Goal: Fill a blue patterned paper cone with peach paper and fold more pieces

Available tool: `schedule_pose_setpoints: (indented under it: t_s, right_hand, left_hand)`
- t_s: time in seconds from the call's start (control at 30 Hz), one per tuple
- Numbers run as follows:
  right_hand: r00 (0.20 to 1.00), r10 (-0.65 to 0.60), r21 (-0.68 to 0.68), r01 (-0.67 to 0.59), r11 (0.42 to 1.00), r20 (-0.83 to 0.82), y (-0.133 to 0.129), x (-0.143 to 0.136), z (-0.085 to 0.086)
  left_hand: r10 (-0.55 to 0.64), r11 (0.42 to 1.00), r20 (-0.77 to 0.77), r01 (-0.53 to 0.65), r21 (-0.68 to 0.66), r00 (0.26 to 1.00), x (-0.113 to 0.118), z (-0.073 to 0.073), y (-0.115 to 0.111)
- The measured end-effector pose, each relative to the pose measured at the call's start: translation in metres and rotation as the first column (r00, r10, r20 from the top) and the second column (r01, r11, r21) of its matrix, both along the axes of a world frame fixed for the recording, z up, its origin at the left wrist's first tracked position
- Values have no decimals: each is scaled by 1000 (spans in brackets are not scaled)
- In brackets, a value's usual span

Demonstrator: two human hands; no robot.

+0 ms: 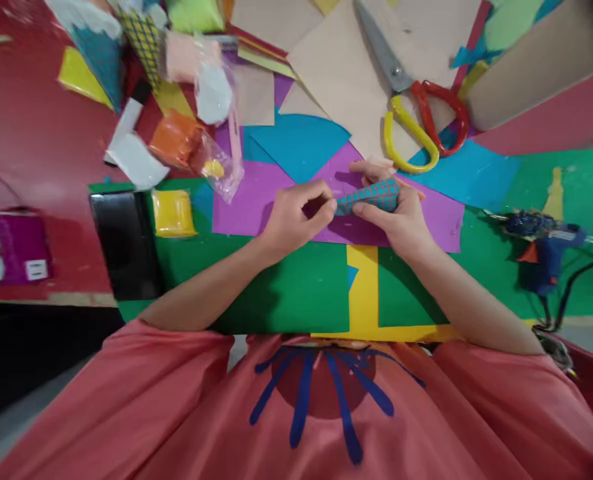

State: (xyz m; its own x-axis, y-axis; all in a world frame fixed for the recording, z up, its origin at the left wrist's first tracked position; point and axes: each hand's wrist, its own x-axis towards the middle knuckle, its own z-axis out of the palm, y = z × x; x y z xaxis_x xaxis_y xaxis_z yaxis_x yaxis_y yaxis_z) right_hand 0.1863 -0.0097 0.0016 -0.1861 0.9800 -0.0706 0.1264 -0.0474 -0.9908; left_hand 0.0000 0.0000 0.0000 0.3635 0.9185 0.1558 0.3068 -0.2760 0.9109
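A small blue paper cone point(369, 198) with a brown grid pattern lies sideways between my hands, above a purple sheet point(256, 207). My right hand point(396, 210) is wrapped round its wide end, thumb along the near side. At the narrow tip, my left hand point(304, 213) pinches with thumb and forefinger. The cone's wide opening is hidden by my right hand. Just beyond the right hand lie scissors point(399, 83) with one yellow and one red handle, resting on beige paper point(326, 73).
Two finished-looking cones point(96, 57) with white tops lie at the far left, near packets of orange clay point(176, 139) and yellow clay point(173, 213). A black phone-like slab point(126, 247) lies left. A blue glue gun point(549, 260) with a cord rests right. A beige cylinder point(541, 63) stands far right.
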Motion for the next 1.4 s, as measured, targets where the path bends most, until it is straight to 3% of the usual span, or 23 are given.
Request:
schedule_pose_setpoints:
  t_s: [0.2, 0.57, 0.8, 1.07, 1.4]
  right_hand:
    - [999, 26, -13, -26, 1000, 22, -2, -2, 1]
    - [999, 40, -63, -41, 997, -19, -3, -2, 3]
    - [999, 48, -40, -47, 998, 16, -4, -3, 4]
    - [996, 75, -32, -74, 997, 48, -4, -2, 3]
    - [995, 94, -61, -95, 994, -30, -3, -2, 1]
  left_hand:
    - [-25, 999, 39, 26, -33, 999, 1, 1, 0]
    - [-28, 995, -41, 32, 96, 999, 2, -3, -1]
    - [-30, 983, 31, 24, 180, 999, 2, -8, -2]
    - [-37, 998, 178, 47, -52, 983, 1, -5, -1]
    - [-4, 989, 223, 36, -142, 975, 5, -8, 1]
